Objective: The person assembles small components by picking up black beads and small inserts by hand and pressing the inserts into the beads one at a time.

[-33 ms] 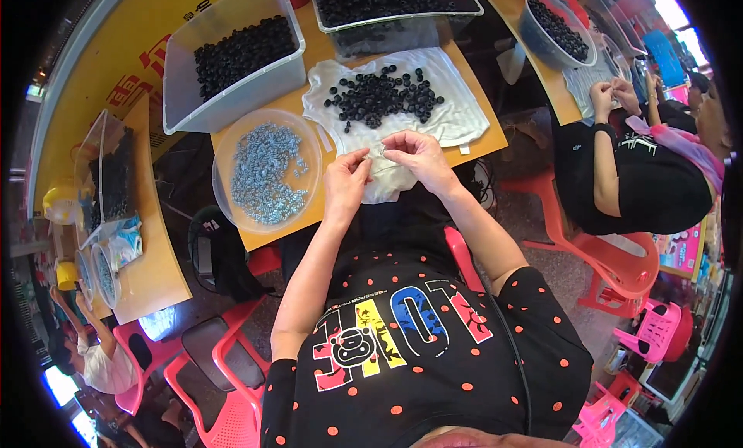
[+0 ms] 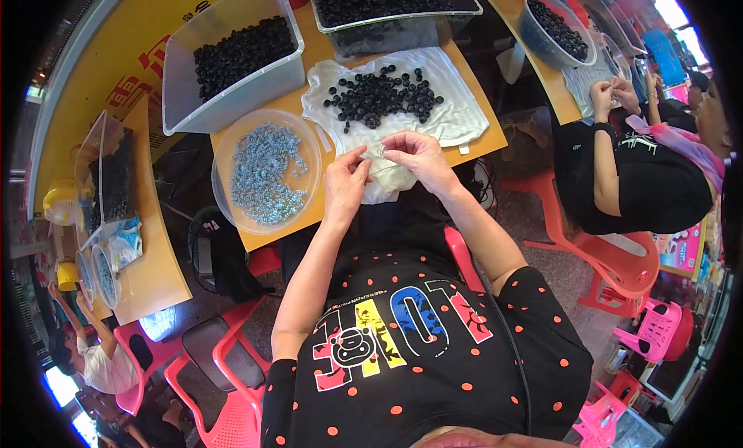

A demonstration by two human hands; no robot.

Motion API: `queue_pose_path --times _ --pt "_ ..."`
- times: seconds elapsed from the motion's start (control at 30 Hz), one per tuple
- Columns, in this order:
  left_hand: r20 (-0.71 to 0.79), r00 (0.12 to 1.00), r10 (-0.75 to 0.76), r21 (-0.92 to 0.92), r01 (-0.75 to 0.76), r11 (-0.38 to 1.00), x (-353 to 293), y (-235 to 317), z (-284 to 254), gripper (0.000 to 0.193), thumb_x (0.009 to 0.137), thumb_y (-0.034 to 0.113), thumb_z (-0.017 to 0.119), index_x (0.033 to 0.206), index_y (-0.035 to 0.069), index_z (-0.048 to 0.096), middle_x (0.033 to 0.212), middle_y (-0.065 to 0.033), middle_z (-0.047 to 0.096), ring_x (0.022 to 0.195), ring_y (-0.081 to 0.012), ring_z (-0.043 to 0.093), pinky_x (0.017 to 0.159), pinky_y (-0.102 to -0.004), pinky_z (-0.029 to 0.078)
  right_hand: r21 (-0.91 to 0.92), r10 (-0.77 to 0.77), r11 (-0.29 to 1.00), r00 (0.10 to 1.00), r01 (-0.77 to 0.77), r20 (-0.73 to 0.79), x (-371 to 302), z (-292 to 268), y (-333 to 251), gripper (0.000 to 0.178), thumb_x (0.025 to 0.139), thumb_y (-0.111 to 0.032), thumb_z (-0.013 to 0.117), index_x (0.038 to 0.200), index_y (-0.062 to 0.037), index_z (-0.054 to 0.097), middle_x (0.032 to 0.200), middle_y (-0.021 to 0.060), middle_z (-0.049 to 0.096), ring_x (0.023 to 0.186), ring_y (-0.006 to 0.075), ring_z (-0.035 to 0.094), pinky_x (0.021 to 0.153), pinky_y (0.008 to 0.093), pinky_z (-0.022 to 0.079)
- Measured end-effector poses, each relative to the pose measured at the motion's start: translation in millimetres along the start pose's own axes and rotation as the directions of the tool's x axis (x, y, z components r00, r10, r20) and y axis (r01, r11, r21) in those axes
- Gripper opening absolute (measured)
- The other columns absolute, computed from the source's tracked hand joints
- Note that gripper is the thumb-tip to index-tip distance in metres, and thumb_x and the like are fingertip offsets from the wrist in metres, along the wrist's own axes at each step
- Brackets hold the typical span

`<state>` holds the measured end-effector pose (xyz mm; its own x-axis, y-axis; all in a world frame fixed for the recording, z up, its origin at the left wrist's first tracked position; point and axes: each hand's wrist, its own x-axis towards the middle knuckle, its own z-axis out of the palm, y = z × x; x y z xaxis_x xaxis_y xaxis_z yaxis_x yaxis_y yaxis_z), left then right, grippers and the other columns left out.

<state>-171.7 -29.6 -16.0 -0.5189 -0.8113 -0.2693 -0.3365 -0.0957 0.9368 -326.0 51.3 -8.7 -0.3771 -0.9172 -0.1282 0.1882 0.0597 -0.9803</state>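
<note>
Right hand (image 2: 418, 157) pinches a small pale piece (image 2: 381, 149) over white cloth (image 2: 466, 124) | left hand (image 2: 346, 179) curled nearby, cannot tell if holding anything | black pieces (image 2: 385, 97) loose on cloth, blue pieces (image 2: 263, 169) tubbed; apparently many left, finished count unclear

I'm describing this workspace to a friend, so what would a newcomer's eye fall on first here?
Probably the heap of small black pieces on the white cloth, just beyond the person's left hand and right hand. The round clear tub of pale blue pieces, left of the cloth, would likely come next.
</note>
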Motion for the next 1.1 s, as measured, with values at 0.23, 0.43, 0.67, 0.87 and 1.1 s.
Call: queue_pose_path --times 0.23,0.43,0.67,0.87,1.1 --pt "0.047 0.987 0.156 -0.276 -0.137 0.951 -13.4 17.7 4.0 0.029 0.085 0.007 0.065 0.114 0.002 0.064 0.089 -0.0051 0.061 0.064 -0.0070 0.056 0.060 -0.0200 0.046 0.100 0.070 0.992 0.997 -0.073 0.040 -3.9 -4.5 -10.4 0.016 0.083 -0.002 0.067 0.098 0.0021 0.065 0.090 0.0045 0.066 0.083 0.0084 0.060 0.075 0.0213 0.049" --pt "0.018 0.977 0.213 -0.306 -0.197 0.931 -18.0 15.4 4.0 0.021 0.085 0.006 0.066 0.105 0.001 0.068 0.087 -0.0031 0.059 0.065 -0.0061 0.056 0.060 -0.0190 0.044 0.183 0.049 0.981 0.994 -0.067 0.099 -6.5 0.2 -10.5 0.014 0.083 -0.003 0.067 0.096 0.0018 0.066 0.090 0.0054 0.067 0.083 0.0096 0.062 0.078 0.0227 0.050" --pt "0.079 0.996 0.043 -0.523 0.005 0.852 -20.3 6.3 3.9 0.018 0.087 0.011 0.066 0.099 -0.003 0.068 0.079 -0.0036 0.062 0.063 -0.0063 0.054 0.057 -0.0189 0.042 0.158 -0.037 0.987 0.997 0.025 0.074 -9.2 6.4 -11.5 0.012 0.084 -0.001 0.065 0.096 0.0004 0.066 0.092 0.0027 0.065 0.086 0.0084 0.060 0.078 0.0216 0.049" --pt "0.206 0.976 -0.067 -0.712 0.196 0.675 -20.6 4.8 -3.8 0.023 0.091 0.016 0.062 0.105 -0.001 0.065 0.082 -0.0042 0.063 0.060 -0.0071 0.053 0.056 -0.0193 0.042 -0.520 -0.305 0.815 0.952 0.255 -0.011 0.5 -5.3 -1.3 0.010 0.080 -0.005 0.067 0.090 -0.0041 0.066 0.088 0.0036 0.066 0.082 0.0153 0.062 0.074 0.0287 0.047" --pt "0.160 0.984 -0.078 -0.708 0.170 0.686 -18.6 -1.4 -10.1 0.024 0.091 0.013 0.061 0.111 0.001 0.063 0.087 -0.0050 0.064 0.061 -0.0059 0.054 0.056 -0.0187 0.043 -0.829 -0.556 0.360 0.812 0.429 0.179 3.4 -16.4 9.3 0.012 0.073 -0.004 0.069 0.084 -0.0041 0.066 0.082 0.0082 0.064 0.078 0.0260 0.061 0.069 0.0356 0.047"
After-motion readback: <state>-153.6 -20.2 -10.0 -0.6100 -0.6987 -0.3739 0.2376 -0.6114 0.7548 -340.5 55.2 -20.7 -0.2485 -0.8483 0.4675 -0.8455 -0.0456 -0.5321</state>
